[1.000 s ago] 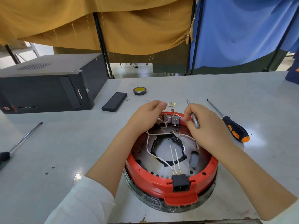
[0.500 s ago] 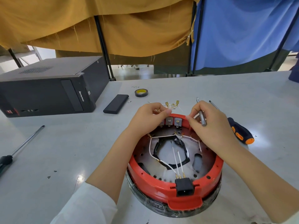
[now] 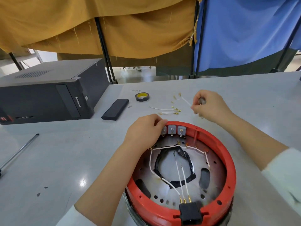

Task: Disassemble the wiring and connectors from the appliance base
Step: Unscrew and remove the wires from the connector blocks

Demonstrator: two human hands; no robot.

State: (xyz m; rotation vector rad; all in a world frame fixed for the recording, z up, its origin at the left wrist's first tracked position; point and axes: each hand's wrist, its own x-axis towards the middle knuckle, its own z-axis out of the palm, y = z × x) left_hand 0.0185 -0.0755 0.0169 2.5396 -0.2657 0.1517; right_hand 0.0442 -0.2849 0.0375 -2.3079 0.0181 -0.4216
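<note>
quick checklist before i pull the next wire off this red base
1. Removed wire held clear of the red base: ok, right hand pinches a white wire over the table.
2. Base steadied: ok, left hand grips the far rim.
3. Grey terminal blocks bare: ok for the two in view; third hidden.
4. Wires left inside: not ok, several remain.
5. Black power socket unplugged: not ok, three pins seated.
</note>
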